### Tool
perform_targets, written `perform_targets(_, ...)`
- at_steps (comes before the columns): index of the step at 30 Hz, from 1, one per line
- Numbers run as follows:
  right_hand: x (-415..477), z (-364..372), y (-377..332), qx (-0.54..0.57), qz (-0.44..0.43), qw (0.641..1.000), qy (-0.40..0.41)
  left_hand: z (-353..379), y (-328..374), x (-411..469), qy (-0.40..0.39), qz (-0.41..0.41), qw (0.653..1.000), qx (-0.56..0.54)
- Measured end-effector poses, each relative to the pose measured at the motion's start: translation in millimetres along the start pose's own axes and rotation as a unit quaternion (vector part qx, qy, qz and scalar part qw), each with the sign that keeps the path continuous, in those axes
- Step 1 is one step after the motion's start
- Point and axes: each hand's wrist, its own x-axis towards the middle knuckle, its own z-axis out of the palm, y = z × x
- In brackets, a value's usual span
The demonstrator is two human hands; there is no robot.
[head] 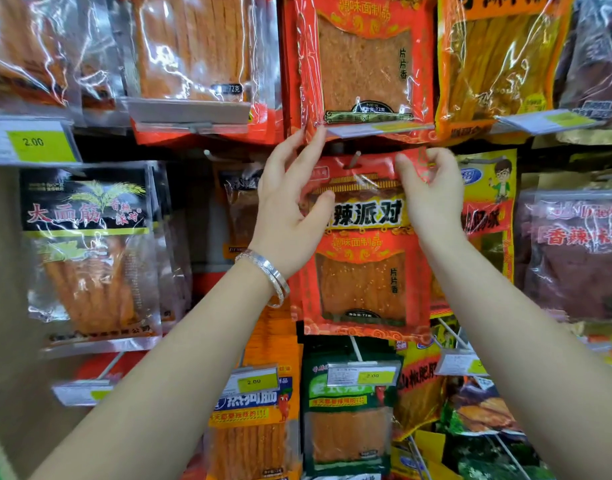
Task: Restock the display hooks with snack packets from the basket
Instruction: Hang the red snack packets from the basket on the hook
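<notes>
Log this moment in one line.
step: hanging red packet | hook: tip at packet hole | left hand: holds left edge | right hand: pinches top corner

The packet (363, 271) hangs in front of me, a hook (354, 159) poking through its top edge. My left hand (290, 209) grips its upper left side and my right hand (432, 192) pinches its upper right corner. Another packet (363, 64) hangs directly above, and a price tag (363, 375) sits below.
</notes>
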Motion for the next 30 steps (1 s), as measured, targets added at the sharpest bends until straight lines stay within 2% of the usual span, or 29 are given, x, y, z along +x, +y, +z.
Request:
perform_targets(4,-21,-3,12,0.024,0.0,1.0,0.014,8,-25,-22,-0.006,-0.015,0.999,0.036)
perform_targets(6,-39,-6,23,-0.028,-0.072,0.996,0.036,12,-43,-38,-0.022,-0.055,0.998,0.03)
perform_targets(8,-59,-6,37,-0.12,-0.164,0.978,0.039,15,-61,-54,-0.058,-0.086,0.994,0.018)
perform_targets(10,-77,-3,51,-0.181,-0.212,0.96,-0.013,19,-76,-65,-0.094,-0.115,0.989,0.013)
perform_targets(13,-93,10,72,-0.243,-0.226,0.938,-0.103,26,-95,-73,-0.128,-0.162,0.978,0.024)
perform_targets(18,-80,33,92,-0.318,-0.211,0.913,-0.144,37,-124,-70,-0.2,-0.231,0.952,0.015)
perform_targets(22,-61,57,100,-0.381,-0.184,0.885,-0.193,46,-142,-56,-0.202,-0.299,0.932,-0.003)
perform_targets(25,-50,75,103,-0.382,-0.147,0.884,-0.224,50,-152,-45,-0.192,-0.35,0.917,-0.014)
perform_targets(30,-33,88,96,-0.403,-0.052,0.873,-0.271,51,-165,-29,-0.216,-0.376,0.901,-0.011)
